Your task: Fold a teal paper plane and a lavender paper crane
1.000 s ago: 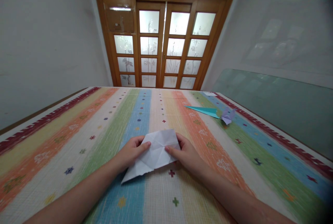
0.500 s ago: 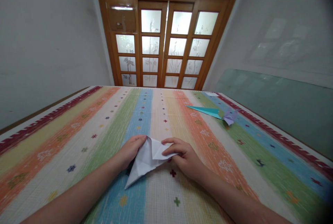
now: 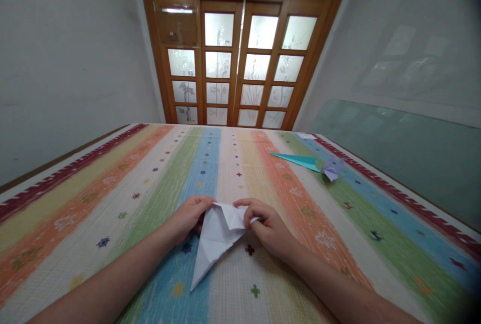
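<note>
Between my hands is a folded sheet of white paper (image 3: 218, 239), with a long point hanging toward me and a turned-over flap at its upper right. My left hand (image 3: 191, 216) pinches its upper left corner between thumb and fingers. On the other side, my right hand (image 3: 265, 221) grips the right corner, the index finger stretched along the top edge and the rest curled. Part of the paper's right end is hidden behind those fingers.
A striped tablecloth (image 3: 158, 203) covers the table. Toward the far right lie a turquoise folded paper plane (image 3: 296, 160) and a purple folded paper piece (image 3: 332, 169). A white slip (image 3: 306, 136) rests near the far right edge. Wooden glazed doors (image 3: 240, 63) stand beyond.
The white paper has turned slightly, its lower point swinging right and toward me. My right fingers have curled more tightly at the right corner, and the flap there has shifted right.
</note>
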The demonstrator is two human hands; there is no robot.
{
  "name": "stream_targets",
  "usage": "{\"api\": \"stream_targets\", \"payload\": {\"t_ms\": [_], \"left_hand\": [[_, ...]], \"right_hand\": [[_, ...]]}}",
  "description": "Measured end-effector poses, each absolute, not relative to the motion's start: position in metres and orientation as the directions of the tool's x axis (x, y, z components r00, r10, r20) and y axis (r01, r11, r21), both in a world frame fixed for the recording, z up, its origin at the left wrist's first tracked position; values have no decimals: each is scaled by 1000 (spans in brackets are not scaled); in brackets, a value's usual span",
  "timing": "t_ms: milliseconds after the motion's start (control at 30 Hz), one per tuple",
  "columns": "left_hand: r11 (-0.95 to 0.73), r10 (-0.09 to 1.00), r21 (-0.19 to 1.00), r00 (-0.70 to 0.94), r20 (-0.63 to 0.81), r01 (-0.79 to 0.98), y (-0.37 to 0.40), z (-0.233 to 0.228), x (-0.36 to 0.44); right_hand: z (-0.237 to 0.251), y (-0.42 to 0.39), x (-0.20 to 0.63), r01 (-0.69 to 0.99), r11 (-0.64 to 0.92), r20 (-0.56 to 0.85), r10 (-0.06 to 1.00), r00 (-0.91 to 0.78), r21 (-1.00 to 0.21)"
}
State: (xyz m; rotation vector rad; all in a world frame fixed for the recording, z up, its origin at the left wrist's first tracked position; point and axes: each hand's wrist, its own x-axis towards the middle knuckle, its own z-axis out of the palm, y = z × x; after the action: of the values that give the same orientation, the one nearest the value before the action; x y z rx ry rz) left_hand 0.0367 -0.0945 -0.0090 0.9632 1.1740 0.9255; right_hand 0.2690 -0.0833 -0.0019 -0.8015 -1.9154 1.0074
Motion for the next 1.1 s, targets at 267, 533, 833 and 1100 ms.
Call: {"api": "stream_targets", "payload": {"t_ms": [267,533,833,1100], "left_hand": [[265,951,964,159,-264,12,-94,-3,34],[-47,977,889,205,-54,456,-91,-5,30],[-403,915,548,343,213,733,-95,-6,29],[-639,769,262,606,203,723,-103,4,31]], "right_hand": [[-7,-71,273,-197,8,81,928,-363,-980],[-5,-67,281,145,524,468,832,-298,-839],[4,-87,270,263,885,308,392,-867,-385],[10,-89,269,379,841,158,465,-871,-387]]}}
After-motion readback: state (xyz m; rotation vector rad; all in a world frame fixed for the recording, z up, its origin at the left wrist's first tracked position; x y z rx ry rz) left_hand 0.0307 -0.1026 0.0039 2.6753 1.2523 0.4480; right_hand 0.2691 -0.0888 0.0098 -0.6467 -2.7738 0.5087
